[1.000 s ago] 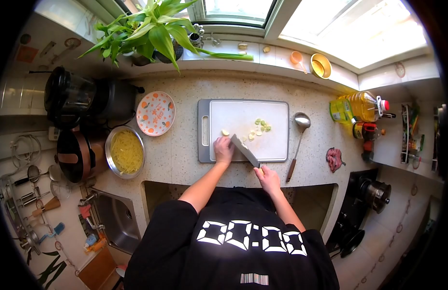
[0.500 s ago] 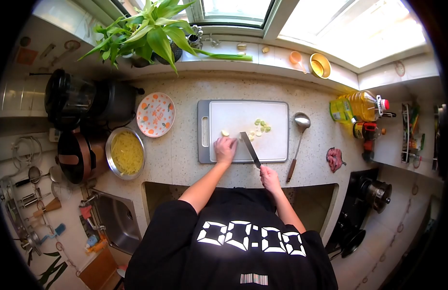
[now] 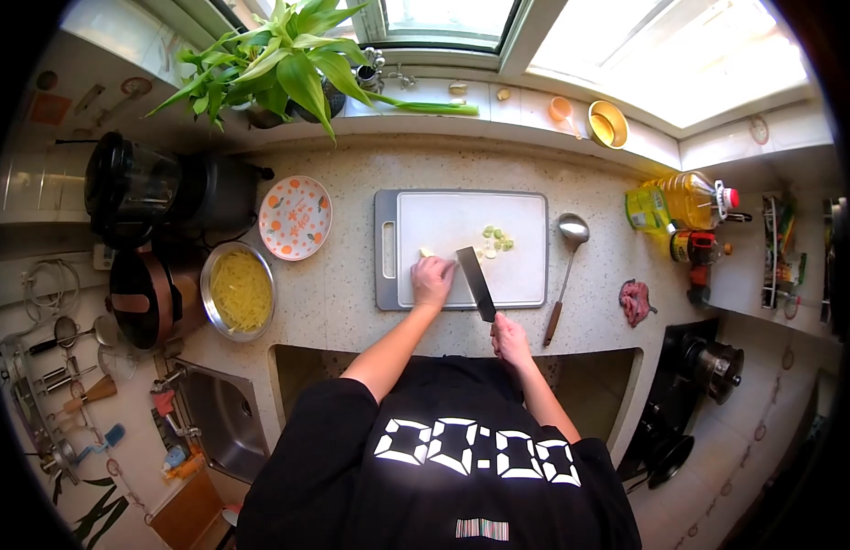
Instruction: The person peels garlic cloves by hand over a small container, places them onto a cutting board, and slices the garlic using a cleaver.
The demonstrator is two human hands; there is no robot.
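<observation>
My right hand [image 3: 510, 339] is closed round the handle of a kitchen knife [image 3: 478, 284]. Its broad blade lies over the cutting board [image 3: 388, 289], tilted so that the flat side shows. Just left of the blade, my left hand [image 3: 432, 280] rests on the board with its fingers drawn together. Whatever is under those fingertips is too small and covered to make out. A pale garlic clove [image 3: 426, 252] lies just beyond the left hand. Pale and green slices [image 3: 498, 240] are scattered on the board beyond the knife.
Right of the board lies a ladle [image 3: 562, 284], then a piece of raw meat [image 3: 636, 302] and an oil bottle [image 3: 695, 202]. On the left are a patterned plate [image 3: 296, 218], a bowl of yellow shreds [image 3: 241, 290] and a sink [image 3: 219, 417]. A potted plant [image 3: 301, 73] stands by the window.
The knife blade has turned from nearly edge-on to showing its flat side. My left hand has shifted slightly to the right and now partly covers the garlic clove.
</observation>
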